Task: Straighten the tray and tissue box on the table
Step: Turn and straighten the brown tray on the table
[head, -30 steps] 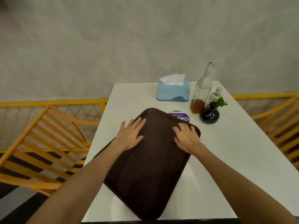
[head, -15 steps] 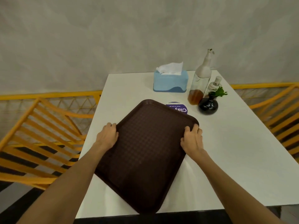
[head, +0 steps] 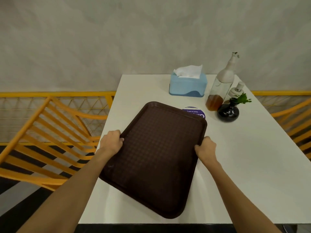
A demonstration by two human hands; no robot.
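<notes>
now both hands grip the tray's long rims.
head view: left hand (head: 111, 142) and right hand (head: 205, 148), flat on the tray (head: 154, 158) a second ago, curl fingers over its rims; it lies skewed near the tabletop's left edge, ready to turn; tissue box (head: 188, 84) waits at the far edge.

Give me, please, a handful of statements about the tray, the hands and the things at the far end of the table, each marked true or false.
1. Both hands grip the brown tray, the left hand and the right hand on opposite long edges. True.
2. The tray lies square to the table edges. False: it sits turned at an angle.
3. A white tissue sticks out of the blue tissue box. True.
4. The tissue box stands on the tray. False: it stands on the table beyond it, apart.
5. The tray partly covers a purple round sticker. True.
6. The glass bottle is full. False: brown liquid fills only its bottom.
</notes>
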